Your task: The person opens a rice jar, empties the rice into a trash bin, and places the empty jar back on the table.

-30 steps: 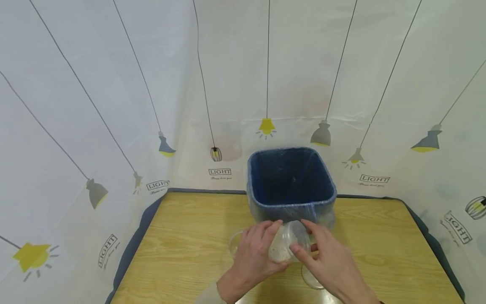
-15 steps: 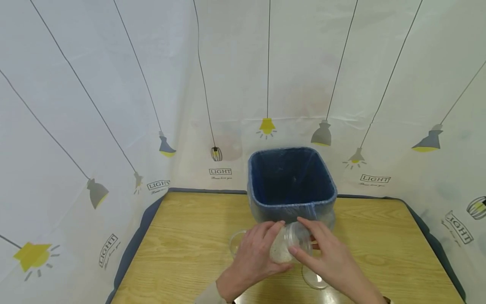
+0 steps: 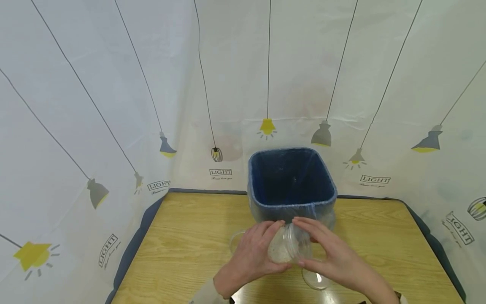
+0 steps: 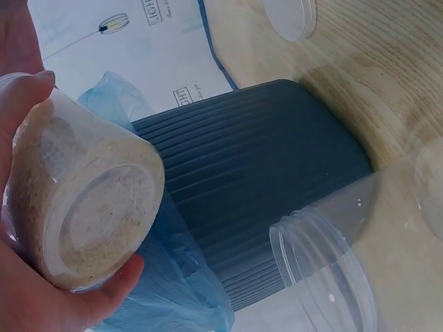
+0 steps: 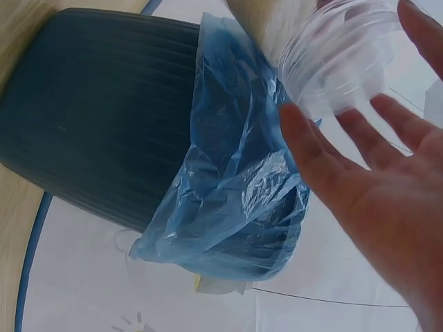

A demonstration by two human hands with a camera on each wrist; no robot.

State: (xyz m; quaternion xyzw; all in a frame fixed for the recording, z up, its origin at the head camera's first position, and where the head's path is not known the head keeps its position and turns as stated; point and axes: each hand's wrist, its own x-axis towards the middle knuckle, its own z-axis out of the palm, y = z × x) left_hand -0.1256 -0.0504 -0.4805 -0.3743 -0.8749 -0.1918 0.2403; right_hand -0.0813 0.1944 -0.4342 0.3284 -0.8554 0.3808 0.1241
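Observation:
A clear plastic jar with pale beige matter inside is held tilted in front of the bin. My left hand grips its body from the left, and in the left wrist view the jar's round bottom shows. Over at the clear ridged end, my right hand spreads its thumb and forefinger across it. Whether that end is a screw lid or the jar's own neck, I cannot tell. Its other fingers curl underneath in the right wrist view.
Just behind the hands stands a dark blue ribbed bin, lined with a thin blue bag. An open clear jar stands on the wooden table, and a clear round lid lies left of the bin.
My right hand's forefinger has shifted leftward over the clear end, while its thumb has moved lower and right. The left hand stays nearly in place on the jar.

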